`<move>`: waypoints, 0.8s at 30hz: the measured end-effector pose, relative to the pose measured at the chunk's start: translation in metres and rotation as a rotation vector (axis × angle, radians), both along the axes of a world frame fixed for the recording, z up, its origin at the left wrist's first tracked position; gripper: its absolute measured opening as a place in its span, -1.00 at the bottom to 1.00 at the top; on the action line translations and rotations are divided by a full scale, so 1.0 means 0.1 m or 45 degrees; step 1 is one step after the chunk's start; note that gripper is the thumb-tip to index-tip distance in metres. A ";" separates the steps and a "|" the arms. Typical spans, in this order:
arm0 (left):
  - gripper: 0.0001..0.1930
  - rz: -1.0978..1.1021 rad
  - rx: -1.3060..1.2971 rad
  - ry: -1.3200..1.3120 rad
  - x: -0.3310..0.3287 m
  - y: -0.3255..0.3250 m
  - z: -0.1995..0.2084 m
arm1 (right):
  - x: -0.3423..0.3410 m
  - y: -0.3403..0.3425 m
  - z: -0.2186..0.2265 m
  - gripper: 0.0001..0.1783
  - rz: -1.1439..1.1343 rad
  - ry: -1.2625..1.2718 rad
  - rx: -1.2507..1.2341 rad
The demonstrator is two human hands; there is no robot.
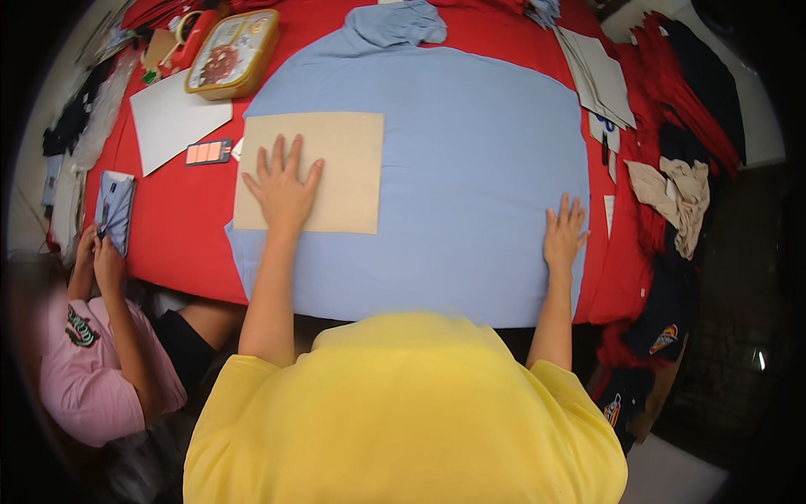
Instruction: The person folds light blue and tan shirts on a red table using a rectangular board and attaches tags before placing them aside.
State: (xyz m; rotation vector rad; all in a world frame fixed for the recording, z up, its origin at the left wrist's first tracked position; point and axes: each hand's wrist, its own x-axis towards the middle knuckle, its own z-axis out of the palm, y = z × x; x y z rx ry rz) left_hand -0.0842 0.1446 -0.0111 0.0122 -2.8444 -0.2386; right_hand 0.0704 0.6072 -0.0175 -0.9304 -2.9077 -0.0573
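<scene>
The person wears a bright yellow shirt in one plain, even colour, its cloth falling smooth and broad across the torso, with soft creases toward the sides and a rounded upper edge that looks slightly blurred. The left sleeve and right sleeve are short and loose, cut from the same yellow and ending in simple hems. Below them the forearms are bare, slim and tapering to narrow wrists; the left hand and right hand are bare too, with slender fingers.

table: red-covered | lower right: pale surface | far right: dark, small bright glint
</scene>
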 end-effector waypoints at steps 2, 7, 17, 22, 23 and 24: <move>-0.39 -0.007 0.016 0.017 0.02 0.00 0.00 | 0.03 0.04 -0.01 -0.36 0.026 0.030 -0.041; -0.40 -0.007 0.025 0.040 0.06 0.01 0.01 | 0.14 0.11 -0.02 -0.36 0.050 0.133 -0.096; -0.37 -0.005 -0.057 0.042 -0.01 -0.04 -0.15 | 1.16 0.17 0.13 -0.39 -0.148 0.461 -0.236; -0.40 -0.024 -0.020 0.097 -0.04 -0.06 -0.13 | 1.44 0.13 -0.13 -0.35 -0.052 0.182 -0.120; -0.40 -0.034 -0.036 0.096 -0.03 -0.04 -0.15 | 1.47 0.13 -0.14 -0.34 -0.065 0.128 -0.053; -0.41 -0.023 -0.058 0.106 -0.03 -0.07 -0.16 | 1.43 0.11 -0.16 -0.33 -0.058 0.085 0.010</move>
